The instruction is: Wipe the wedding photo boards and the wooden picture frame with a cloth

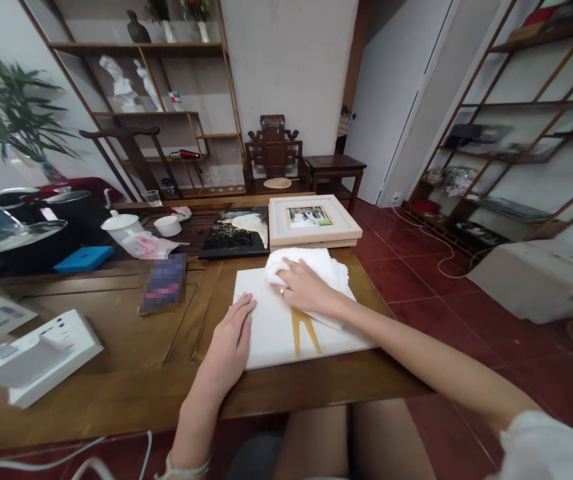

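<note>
A flat white panel (271,340) lies on the wooden table in front of me. Two tan strips (296,333) on its face spread apart like legs, their upper ends hidden under a white cloth (324,263). My right hand (304,287), wearing a ring, presses the bunched cloth onto the panel's upper part, fingers curled into it. At the panel's left edge rests my left hand (234,330), fingers stretched out and nothing held.
Behind the panel are a light wooden picture frame (286,235) and a dark glossy panel (216,243). To the left stand a white power strip (51,360), a blue block (84,258), a lidded black pot (31,243) and a white lidded cup (121,227). The table's right edge (381,307) is close by.
</note>
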`<action>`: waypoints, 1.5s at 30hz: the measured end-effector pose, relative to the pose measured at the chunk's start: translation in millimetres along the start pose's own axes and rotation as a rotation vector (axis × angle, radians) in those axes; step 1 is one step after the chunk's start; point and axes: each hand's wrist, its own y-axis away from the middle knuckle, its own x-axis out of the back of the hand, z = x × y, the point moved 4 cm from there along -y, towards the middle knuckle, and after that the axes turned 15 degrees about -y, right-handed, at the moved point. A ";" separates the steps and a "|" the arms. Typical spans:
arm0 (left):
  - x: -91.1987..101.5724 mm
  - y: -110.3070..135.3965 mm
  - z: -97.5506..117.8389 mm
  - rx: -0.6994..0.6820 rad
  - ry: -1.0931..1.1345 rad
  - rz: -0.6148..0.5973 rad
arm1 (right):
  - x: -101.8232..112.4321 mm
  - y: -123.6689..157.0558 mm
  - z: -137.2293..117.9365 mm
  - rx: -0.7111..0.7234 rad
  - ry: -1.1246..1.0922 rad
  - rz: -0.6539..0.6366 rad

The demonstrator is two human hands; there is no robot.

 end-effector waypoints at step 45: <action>-0.5 0.7 1.7 -0.019 -0.010 -0.006 | 8.0 48.6 -29.8 0.096 0.038 -0.111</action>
